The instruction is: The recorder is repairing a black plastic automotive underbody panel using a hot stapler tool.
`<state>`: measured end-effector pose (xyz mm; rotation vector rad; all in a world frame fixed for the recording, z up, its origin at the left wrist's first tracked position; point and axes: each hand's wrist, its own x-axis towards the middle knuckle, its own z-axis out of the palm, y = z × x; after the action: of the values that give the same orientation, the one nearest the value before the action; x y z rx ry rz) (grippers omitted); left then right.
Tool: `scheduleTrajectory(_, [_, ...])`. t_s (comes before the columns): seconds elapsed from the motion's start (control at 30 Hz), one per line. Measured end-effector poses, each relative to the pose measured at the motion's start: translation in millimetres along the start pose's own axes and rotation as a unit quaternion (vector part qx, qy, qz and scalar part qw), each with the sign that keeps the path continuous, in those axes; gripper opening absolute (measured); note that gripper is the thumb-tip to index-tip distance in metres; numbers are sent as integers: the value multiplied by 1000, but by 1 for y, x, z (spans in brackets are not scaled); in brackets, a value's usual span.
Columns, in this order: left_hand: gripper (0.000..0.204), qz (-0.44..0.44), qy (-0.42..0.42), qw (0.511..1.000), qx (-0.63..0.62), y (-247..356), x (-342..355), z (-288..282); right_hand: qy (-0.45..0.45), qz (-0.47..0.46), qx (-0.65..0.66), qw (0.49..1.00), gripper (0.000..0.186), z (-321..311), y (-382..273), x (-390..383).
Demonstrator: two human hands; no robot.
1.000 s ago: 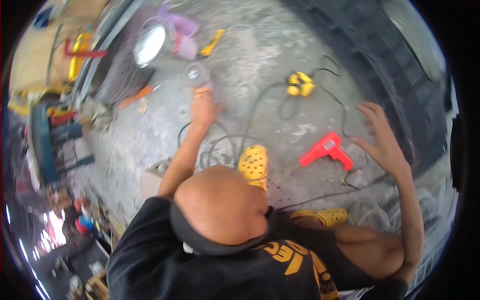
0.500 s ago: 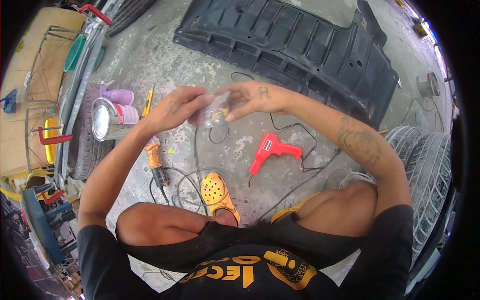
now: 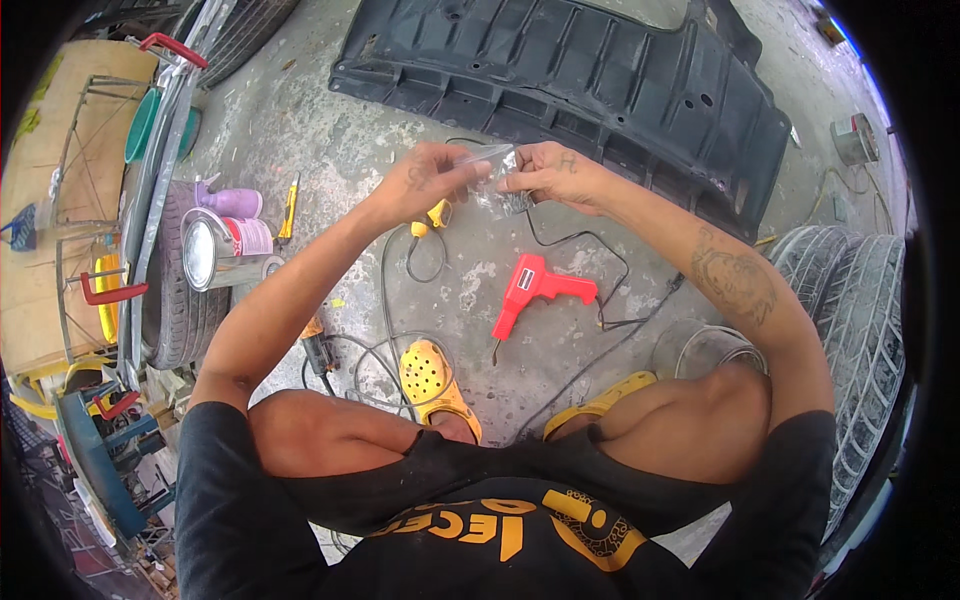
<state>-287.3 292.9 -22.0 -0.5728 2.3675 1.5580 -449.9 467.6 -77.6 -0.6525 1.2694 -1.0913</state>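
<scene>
My left hand (image 3: 430, 180) and my right hand (image 3: 560, 178) are raised together above the floor, both closed on a small clear plastic bag (image 3: 498, 201) with small dark and shiny pieces inside. Just behind them lies a yellow plug or socket (image 3: 436, 213) on a cable. Below my hands a red pistol-shaped tool (image 3: 530, 284) with a metal tip rests on the concrete floor (image 3: 520, 390). An orange and black power tool (image 3: 318, 348) lies by my left forearm, partly hidden. A large black ribbed plastic panel (image 3: 600, 70) lies beyond my hands.
At left are paint cans (image 3: 210, 250), a purple spray bottle (image 3: 230, 203), a yellow cutter (image 3: 291, 208), a tire (image 3: 180, 310), red clamps (image 3: 105, 297) on a metal piece and a board (image 3: 50, 160). Tires (image 3: 855, 340) and metal cans (image 3: 853, 140) stand at right. Loose cables cross the floor.
My left hand has left the orange power tool and joined my right hand on the plastic bag. Since half a second ago both hands have moved slightly farther forward and right with it.
</scene>
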Motion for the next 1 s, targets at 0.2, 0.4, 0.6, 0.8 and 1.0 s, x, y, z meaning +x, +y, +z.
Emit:
scheduleTrajectory(0.2, [25,-1,12,991,-137,-13,16,10,29,-17,-30,999,29,-20,3,-11])
scheduleTrajectory(0.4, [27,2,41,988,-151,-20,16,10,123,-27,-74,989,37,-12,6,-9])
scheduleTrajectory(0.6, [33,33,52,991,-119,-27,23,19,67,49,77,994,38,0,-1,-8])
scheduleTrajectory(0.8, [34,18,2,998,-68,-17,17,27,81,20,92,992,23,1,6,-5])
scheduleTrajectory(1.0, [30,32,30,988,-150,-22,23,28,104,19,54,993,20,2,9,-1])
